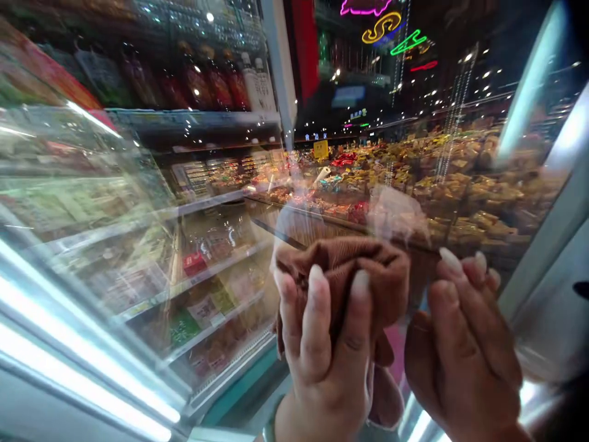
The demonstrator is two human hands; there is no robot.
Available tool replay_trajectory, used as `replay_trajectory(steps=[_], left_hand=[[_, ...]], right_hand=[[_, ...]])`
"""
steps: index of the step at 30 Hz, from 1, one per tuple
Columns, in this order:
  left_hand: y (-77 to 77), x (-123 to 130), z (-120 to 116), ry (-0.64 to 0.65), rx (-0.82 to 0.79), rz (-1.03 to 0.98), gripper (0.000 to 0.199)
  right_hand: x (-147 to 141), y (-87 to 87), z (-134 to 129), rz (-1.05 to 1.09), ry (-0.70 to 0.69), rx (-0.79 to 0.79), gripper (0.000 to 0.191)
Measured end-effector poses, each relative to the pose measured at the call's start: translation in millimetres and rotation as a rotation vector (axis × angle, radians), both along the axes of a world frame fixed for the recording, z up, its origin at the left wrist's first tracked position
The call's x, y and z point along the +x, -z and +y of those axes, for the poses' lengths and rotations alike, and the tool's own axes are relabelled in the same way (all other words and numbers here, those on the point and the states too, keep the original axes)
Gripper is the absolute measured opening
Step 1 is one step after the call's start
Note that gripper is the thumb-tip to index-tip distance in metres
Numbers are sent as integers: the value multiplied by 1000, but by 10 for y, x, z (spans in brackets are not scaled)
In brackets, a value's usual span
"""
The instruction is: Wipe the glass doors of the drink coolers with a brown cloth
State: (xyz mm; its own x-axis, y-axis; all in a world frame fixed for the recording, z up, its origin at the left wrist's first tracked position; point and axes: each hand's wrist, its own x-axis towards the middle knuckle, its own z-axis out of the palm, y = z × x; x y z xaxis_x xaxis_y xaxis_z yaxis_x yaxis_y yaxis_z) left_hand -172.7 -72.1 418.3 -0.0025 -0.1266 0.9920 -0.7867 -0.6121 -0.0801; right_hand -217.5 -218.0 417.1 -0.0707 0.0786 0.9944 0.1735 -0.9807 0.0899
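A bunched brown cloth [345, 264] sits in front of the glass pane, its folds bulging above the fingers. My left hand [326, 344] is closed on it, with several fingertips pressed into the fabric. A pale band [271, 420] circles that wrist. To the right of the cloth, my right hand [469, 350] is raised with its fingers curled together. Whether anything lies in its grasp is hidden. Faint reflections of hands and cloth show in the glass [400, 215].
Stocked shelves [197, 202] with bottles and packets fill the left side behind glass. Bright light tubes [83, 374] run along the lower left. Through the pane, heaps of wrapped goods [469, 172] and neon signs [381, 27] appear. A pale frame [547, 245] slants at right.
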Motion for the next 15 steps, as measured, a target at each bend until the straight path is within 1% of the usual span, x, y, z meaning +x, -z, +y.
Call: replay_trajectory(steps=[1,2,3,4,5,6,7,8,11,12,13,14,15], left_hand=[[-330,31,2,-24,-5,-83,78],[-657,61,9,-48,-12,-115,73],[-951,87,19,-67,-17,-152,65],[-1188,105,25,-73,-6,-158,58],[-1351,110,24,-70,0,-149,53],[-1435,102,14,-58,11,-134,51],[-1447,84,-4,-43,25,-120,52],[-1402,60,-28,-31,42,-111,54],[-1145,18,-94,-23,97,-149,64],[-1085,29,-101,-28,109,-172,66],[-1059,53,-99,-38,116,-195,68],[-1069,88,-86,-51,117,-220,67],[-1112,131,-66,-66,120,-246,64]], right_hand=[[27,-308,14,15,1,-8,80],[64,-617,32,13,2,-19,78],[107,-902,46,7,3,-34,76],[152,-1142,50,-1,-1,-55,74],[191,-1324,39,0,-10,-84,73],[221,-1443,14,6,-23,-112,71],[239,-1504,-22,8,-39,-136,70],[247,-1520,-66,12,-54,-155,69],[237,-1448,-185,17,-86,-194,66],[234,-1428,-207,18,-88,-203,65],[235,-1420,-218,13,-88,-208,63],[242,-1424,-219,-2,-89,-208,60],[254,-1436,-212,-22,-87,-205,58]])
